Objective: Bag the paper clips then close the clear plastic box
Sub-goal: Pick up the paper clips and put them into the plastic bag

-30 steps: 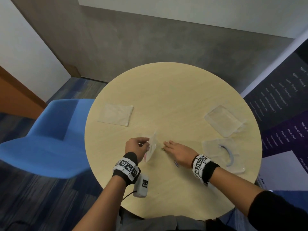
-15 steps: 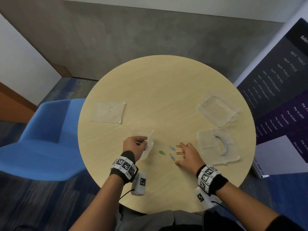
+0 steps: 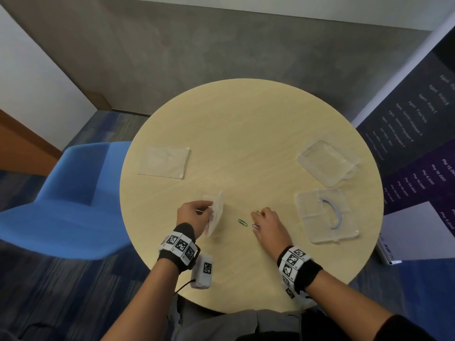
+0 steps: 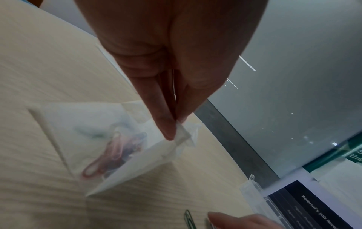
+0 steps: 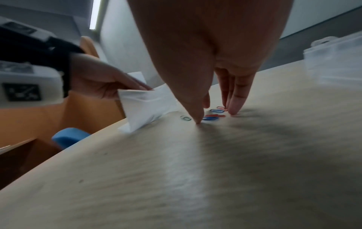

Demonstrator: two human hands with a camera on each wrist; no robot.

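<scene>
Head view: my left hand (image 3: pixel 194 214) pinches the bag (image 3: pixel 216 212) at its mouth; my right hand (image 3: pixel 269 223), fingers extended, touches the clips (image 5: pixel 212 114) on the bench (image 3: pixel 246 134). Thin clips may skid from my grip. Box (image 3: pixel 326 216) sits open, right.
</scene>
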